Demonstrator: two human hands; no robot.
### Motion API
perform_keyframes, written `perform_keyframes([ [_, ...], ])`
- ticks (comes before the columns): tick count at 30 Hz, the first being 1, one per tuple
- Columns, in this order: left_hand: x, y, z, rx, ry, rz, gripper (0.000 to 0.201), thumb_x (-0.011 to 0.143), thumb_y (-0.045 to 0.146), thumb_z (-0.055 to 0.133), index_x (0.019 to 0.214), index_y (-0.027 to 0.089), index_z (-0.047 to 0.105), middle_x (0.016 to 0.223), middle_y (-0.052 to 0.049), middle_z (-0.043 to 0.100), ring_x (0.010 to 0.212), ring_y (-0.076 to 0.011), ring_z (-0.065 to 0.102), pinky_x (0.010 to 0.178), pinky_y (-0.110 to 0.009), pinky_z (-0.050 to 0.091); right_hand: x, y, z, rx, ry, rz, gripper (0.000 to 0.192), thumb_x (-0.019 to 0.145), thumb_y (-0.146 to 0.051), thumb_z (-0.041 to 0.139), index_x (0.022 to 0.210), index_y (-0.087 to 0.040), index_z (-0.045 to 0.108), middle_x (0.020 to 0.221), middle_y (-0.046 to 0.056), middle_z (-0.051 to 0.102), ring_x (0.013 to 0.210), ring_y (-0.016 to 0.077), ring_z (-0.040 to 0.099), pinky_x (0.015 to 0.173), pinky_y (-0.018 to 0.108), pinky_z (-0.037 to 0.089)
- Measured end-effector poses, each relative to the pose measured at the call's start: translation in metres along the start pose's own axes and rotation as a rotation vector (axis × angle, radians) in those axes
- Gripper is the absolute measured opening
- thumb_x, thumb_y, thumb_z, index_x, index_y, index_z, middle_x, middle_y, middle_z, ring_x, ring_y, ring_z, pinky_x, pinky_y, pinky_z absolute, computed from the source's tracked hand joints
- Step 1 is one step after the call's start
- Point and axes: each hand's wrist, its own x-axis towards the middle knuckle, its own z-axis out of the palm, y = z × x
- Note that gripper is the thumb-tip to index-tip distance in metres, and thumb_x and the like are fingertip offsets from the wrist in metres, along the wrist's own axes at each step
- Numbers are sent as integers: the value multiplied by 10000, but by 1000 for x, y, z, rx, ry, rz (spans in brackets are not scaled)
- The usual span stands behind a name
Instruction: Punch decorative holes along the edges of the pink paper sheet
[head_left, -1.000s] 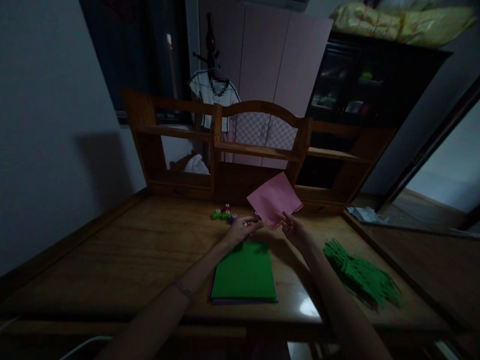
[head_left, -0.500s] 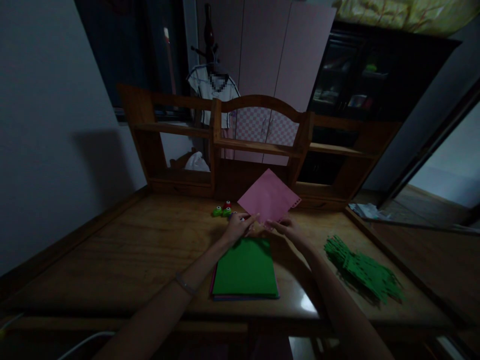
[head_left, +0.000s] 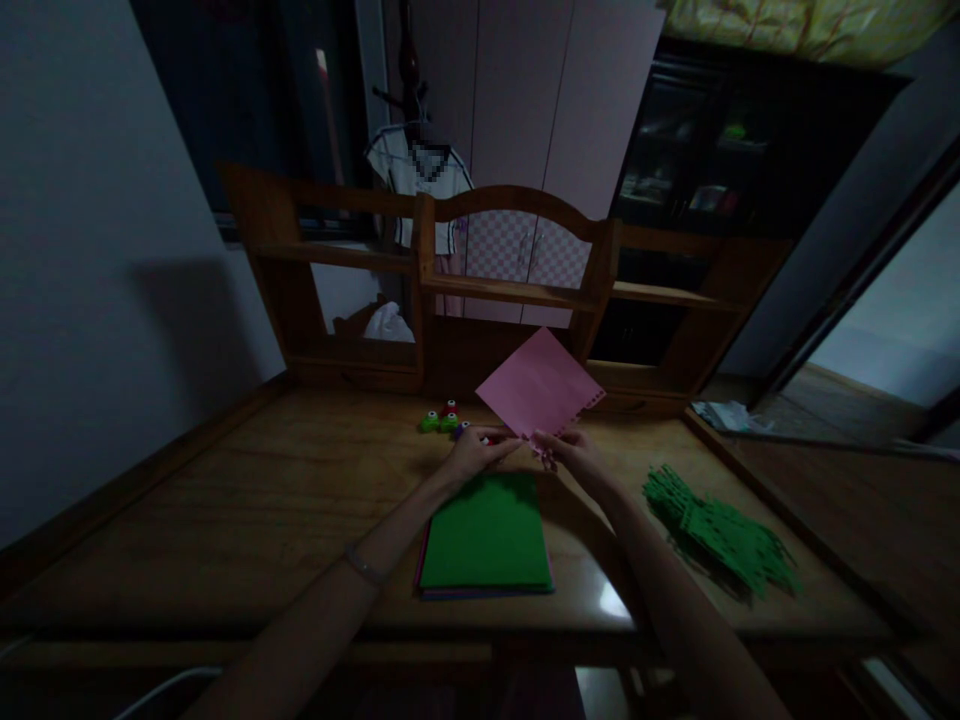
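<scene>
Nearest us, one flat stack of coloured paper sheets, green on top (head_left: 486, 532), lies on the glossy brown wooden desk (head_left: 225, 510); pink and purple edges show beneath, sheet count not readable. To the right, one loose heap of green cut-paper strips (head_left: 716, 530).

Just beyond the stack, both hands meet at the lower corner of a single pink square paper sheet with a punched, scalloped edge (head_left: 538, 390), held tilted above the desk. Right hand (head_left: 577, 455): grip closed, pinching the sheet at that corner. Left hand (head_left: 476, 450): fingers curled at the same corner, apparently around a small punch with a red spot; light is too dim to be sure, so we cannot tell its grip for certain.

Judgement: the sheet is light, thin and floppy, creases and tears readily, weakest along the punched edge; best held near the corner with a light pinch.

Further back, small round craft punches (head_left: 444, 421): two green, one red, one purplish counted. Behind, one wooden shelf unit (head_left: 517, 290).
</scene>
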Motion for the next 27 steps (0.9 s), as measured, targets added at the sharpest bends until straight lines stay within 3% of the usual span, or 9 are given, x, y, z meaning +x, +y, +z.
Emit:
perform_keyframes([
  [13, 4, -9, -1, 49, 31, 1, 429, 687, 427, 674, 933, 77, 698, 525, -18, 559, 417, -80, 386, 408, -203, 242, 1, -1, -1, 26, -19, 3, 299, 739, -439, 668, 679, -148, 644, 590, 11, 589, 482, 106, 495, 466, 238, 360],
  [19, 2, -2, -2, 111, 67, 113, 353, 687, 404, 683, 877, 108, 724, 819, -101, 693, 664, -170, 586, 566, -235, 414, 0, 0, -1, 39, -15, 22, 316, 726, -454, 678, 679, -144, 644, 614, 25, 608, 489, 109, 501, 471, 239, 370],
  [27, 2, 0, -2, 137, 60, 139, 359, 707, 416, 671, 891, 111, 717, 822, -98, 696, 709, -184, 601, 630, -253, 432, 2, 5, -2, 44, -5, 34, 312, 713, -440, 692, 672, -134, 645, 609, 27, 596, 491, 106, 498, 475, 233, 390],
])
